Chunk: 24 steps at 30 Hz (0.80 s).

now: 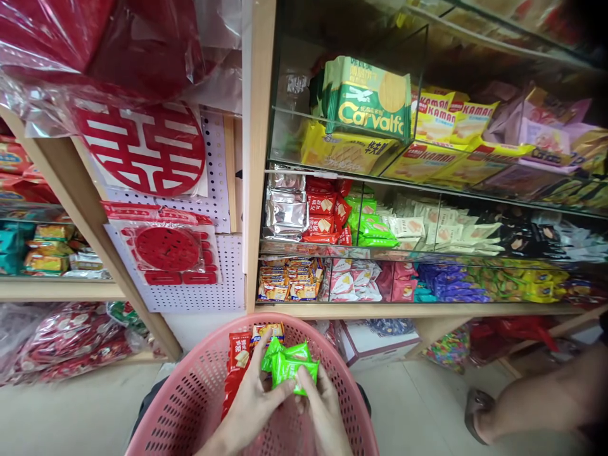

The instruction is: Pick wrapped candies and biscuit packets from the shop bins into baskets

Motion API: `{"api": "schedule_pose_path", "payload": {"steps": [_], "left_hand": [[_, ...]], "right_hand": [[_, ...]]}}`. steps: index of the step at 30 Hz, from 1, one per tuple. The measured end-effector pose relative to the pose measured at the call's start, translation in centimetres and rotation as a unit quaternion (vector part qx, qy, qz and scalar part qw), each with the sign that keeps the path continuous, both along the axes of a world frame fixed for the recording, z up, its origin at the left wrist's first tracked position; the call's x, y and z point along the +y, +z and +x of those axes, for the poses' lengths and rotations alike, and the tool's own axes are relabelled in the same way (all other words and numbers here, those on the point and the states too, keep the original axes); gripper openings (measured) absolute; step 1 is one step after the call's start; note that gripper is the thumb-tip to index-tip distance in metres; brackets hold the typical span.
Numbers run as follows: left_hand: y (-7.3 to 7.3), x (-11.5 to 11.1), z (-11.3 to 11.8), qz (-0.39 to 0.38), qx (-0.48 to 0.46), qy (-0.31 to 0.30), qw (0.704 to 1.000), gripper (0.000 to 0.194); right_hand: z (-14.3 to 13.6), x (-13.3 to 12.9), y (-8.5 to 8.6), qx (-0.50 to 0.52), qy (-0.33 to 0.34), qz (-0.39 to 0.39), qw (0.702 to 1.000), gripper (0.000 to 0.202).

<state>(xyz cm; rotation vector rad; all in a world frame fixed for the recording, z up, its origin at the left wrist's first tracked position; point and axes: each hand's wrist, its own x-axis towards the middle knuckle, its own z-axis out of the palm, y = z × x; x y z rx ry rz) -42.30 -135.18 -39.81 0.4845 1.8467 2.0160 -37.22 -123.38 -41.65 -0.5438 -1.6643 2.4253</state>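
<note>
Several bright green snack packets [293,370] are bunched between my two hands, over the inside of a pink plastic basket [187,380]. My left hand [259,392] holds them from the left, its thumb pressed on the lower edge and its index finger raised along the side. From the right, my right hand [323,399] grips the same packets, thumb in front and fingers curled around. Red packets [239,354] lie inside the basket by my left hand. An orange and blue packet [268,332] is near the basket's far rim, partly covered by a finger.
A glass-fronted shelf [403,253] ahead holds sorted snacks, including similar green packets [375,229] and red packets [325,215]. Red paper decorations [168,247] hang on a pegboard at left. A white box [380,345] is under the shelf. Another person's leg [532,399] stands at right.
</note>
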Motion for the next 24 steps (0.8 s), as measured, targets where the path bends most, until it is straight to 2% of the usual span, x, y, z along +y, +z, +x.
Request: {"api": "schedule_pose_path", "payload": {"steps": [4, 8, 13, 18, 20, 21, 24], "left_hand": [[0.1, 0.0, 0.0, 0.008, -0.012, 0.011, 1.0, 0.087], [0.3, 0.0, 0.1, -0.001, -0.023, 0.014, 1.0, 0.086], [0.5, 0.0, 0.1, 0.031, -0.096, 0.022, 0.995, 0.087], [0.4, 0.1, -0.1, 0.052, -0.15, 0.028, 0.987, 0.086], [0.3, 0.2, -0.1, 0.058, -0.16, 0.021, 0.985, 0.086], [0.2, 0.3, -0.1, 0.064, -0.159, 0.019, 0.985, 0.086], [0.0, 0.4, -0.1, 0.078, -0.145, 0.015, 0.986, 0.087]], "right_hand": [[0.1, -0.1, 0.1, 0.001, -0.005, 0.065, 0.998, 0.029], [0.2, -0.3, 0.1, 0.004, -0.023, 0.074, 0.997, 0.042], [0.4, -0.4, 0.4, -0.006, -0.03, 0.078, 0.997, 0.06], [0.8, 0.3, 1.0, 0.017, -0.026, 0.187, 0.982, 0.067], [0.9, 0.9, 1.2, 0.029, -0.029, 0.283, 0.958, 0.073], [1.0, 1.2, 1.3, 0.04, -0.027, 0.347, 0.937, 0.078], [0.9, 2.1, 1.5, 0.072, 0.0, 0.542, 0.837, 0.092]]}}
